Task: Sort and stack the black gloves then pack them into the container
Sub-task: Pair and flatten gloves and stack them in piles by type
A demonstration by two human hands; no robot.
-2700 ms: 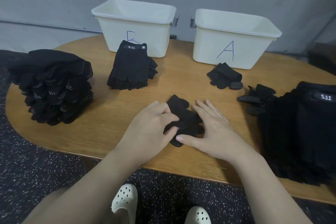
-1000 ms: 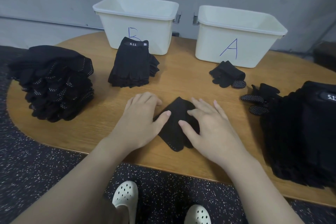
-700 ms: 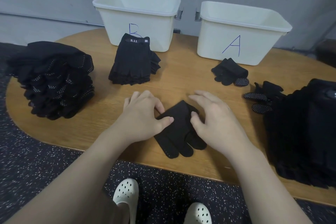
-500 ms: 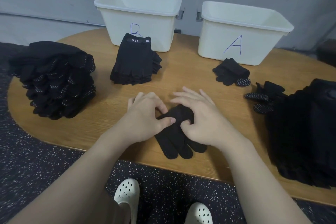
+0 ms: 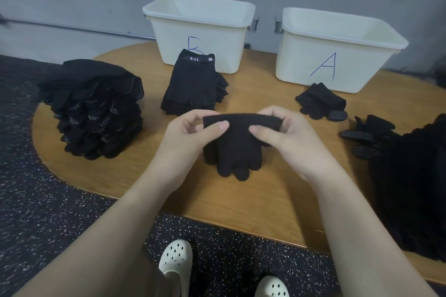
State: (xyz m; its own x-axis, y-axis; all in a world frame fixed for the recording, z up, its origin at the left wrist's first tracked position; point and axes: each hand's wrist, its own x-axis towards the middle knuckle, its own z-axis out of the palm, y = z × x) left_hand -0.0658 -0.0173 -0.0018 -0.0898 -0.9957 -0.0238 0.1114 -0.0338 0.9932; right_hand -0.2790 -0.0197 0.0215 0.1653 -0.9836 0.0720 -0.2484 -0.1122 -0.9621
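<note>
A black glove [image 5: 235, 149] hangs above the wooden table [image 5: 241, 200], fingers pointing down toward me. My left hand [image 5: 190, 132] pinches the left end of its cuff and my right hand [image 5: 287, 132] pinches the right end, stretching the cuff flat between them. A neat stack of gloves labelled 5.11 [image 5: 193, 84] lies in front of the white bin marked B [image 5: 200, 31]. A small folded glove pile [image 5: 318, 101] lies before the white bin marked A [image 5: 337, 48].
A tall heap of dotted black gloves [image 5: 94, 108] fills the table's left side. A large black glove pile [image 5: 415, 181] covers the right side, with dotted gloves [image 5: 364, 135] at its edge. My feet in white clogs [image 5: 176, 258] show below the table.
The glove lay on the table under both hands, being smoothed and turned. Both hands have now lifted it by the cuff, so it hangs above the table.
</note>
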